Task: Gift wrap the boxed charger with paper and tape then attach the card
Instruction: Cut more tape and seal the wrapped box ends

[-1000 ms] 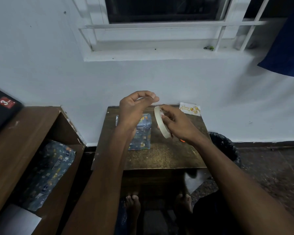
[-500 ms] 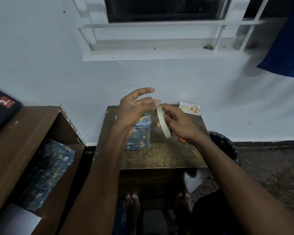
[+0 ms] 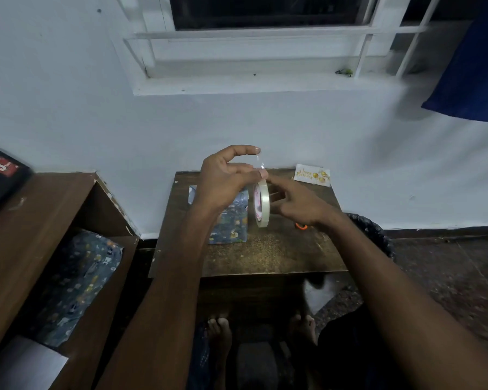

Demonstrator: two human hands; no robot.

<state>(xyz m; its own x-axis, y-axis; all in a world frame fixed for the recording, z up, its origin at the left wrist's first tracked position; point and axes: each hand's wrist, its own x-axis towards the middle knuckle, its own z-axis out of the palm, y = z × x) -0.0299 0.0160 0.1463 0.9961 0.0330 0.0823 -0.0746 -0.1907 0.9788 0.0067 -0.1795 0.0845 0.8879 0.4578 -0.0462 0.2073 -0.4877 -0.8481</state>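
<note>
Both hands meet above the table (image 3: 265, 257). Left hand (image 3: 226, 178) pinches a short clear strip of tape (image 3: 261, 164) between thumb and fingers, its index finger arched over it. Right hand (image 3: 296, 204) holds the tape roll (image 3: 262, 204) upright by fingers through its core. Under the left hand lies the wrapped box (image 3: 231, 226) in dark blue patterned paper; its small print is not readable. At the table's far right corner lies the card (image 3: 312, 175), reading "Happy Birthday" in gold script. On the left shelf (image 3: 40, 206), a black item (image 3: 0, 178) carries a red badge with a white "3".
</note>
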